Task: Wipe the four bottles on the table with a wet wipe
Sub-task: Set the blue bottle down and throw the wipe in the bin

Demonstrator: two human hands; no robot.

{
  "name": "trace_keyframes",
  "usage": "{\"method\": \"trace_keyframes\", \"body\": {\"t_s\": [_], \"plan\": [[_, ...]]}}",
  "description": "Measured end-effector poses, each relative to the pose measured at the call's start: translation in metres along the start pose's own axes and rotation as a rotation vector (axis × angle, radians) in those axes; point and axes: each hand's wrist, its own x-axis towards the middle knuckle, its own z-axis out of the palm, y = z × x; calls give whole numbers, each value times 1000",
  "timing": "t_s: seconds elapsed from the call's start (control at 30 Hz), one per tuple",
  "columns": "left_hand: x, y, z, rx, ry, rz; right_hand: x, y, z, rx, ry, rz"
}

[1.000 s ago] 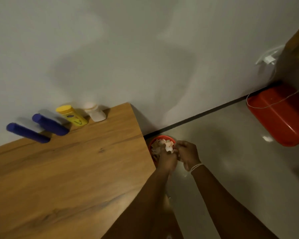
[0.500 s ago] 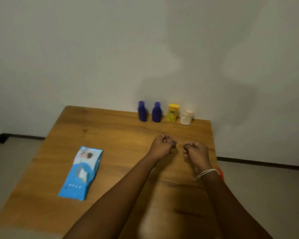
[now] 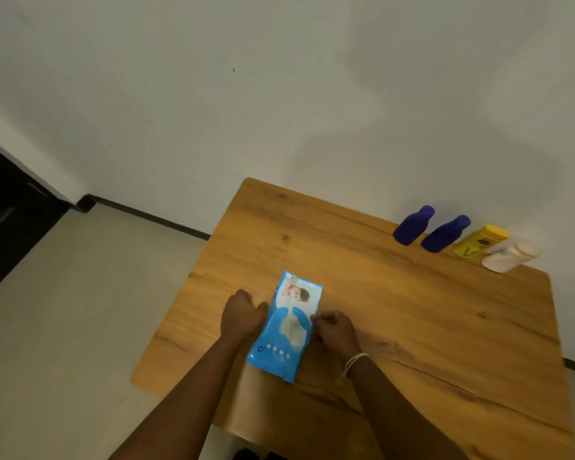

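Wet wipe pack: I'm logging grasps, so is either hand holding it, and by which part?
Both hands meet the wet wipe pack at mid-length: the left hand at its left edge, the right hand at its right edge. Whether the curled fingers actually grip it cannot be told.

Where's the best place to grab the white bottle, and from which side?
Probably the white bottle's body, from the right or front: it stands upright at the row's end near the wall, with the yellow bottle close on its left.
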Motion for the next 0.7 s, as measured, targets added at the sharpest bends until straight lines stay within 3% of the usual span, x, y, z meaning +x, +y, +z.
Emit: {"method": "trace_keyframes", "body": {"t_s": [0.13, 0.37, 0.7], "plan": [[4, -4, 14, -128, -154, 35, 6, 0, 8, 57, 46, 64], [12, 44, 30, -138, -221, 107, 17, -22, -10, 173, 93, 72], [88, 146, 49, -252, -237, 194, 90, -111, -54, 160, 205, -137]]}}
